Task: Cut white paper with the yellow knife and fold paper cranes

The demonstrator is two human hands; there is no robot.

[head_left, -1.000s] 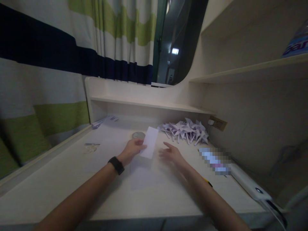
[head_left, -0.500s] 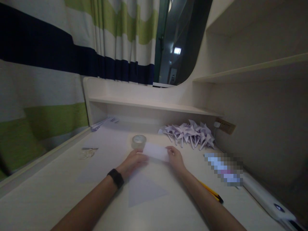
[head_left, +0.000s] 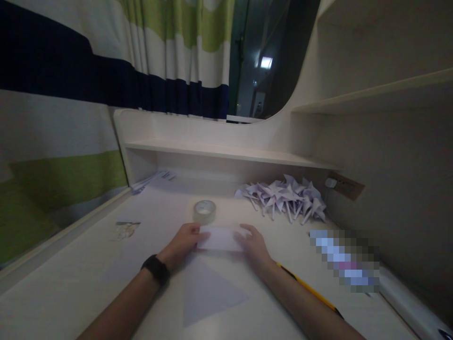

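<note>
A small white sheet of paper (head_left: 220,239) is held level between both hands above the desk. My left hand (head_left: 184,243), with a black watch on its wrist, pinches the left end with the thumb on top. The right end is gripped by my right hand (head_left: 254,245), whose fingers look slightly blurred. Just beyond the paper a roll of clear tape (head_left: 204,211) lies on the desk. Closer to me, a triangular piece of paper (head_left: 210,295) lies flat. Beside my right forearm is a yellow and black pencil (head_left: 311,290), partly covered by the arm.
A pile of white paper pinwheels (head_left: 283,196) rests at the back right. White paper sheets (head_left: 152,208) spread over the left, with small pale bits (head_left: 125,230) near them. At right lie a pixelated object (head_left: 343,259) and a white bar-shaped device (head_left: 406,297). A shelf (head_left: 219,153) runs along the back.
Both hands have brought the paper nearer to me, and it now lies more level, farther from the tape roll. The view has shifted slightly.
</note>
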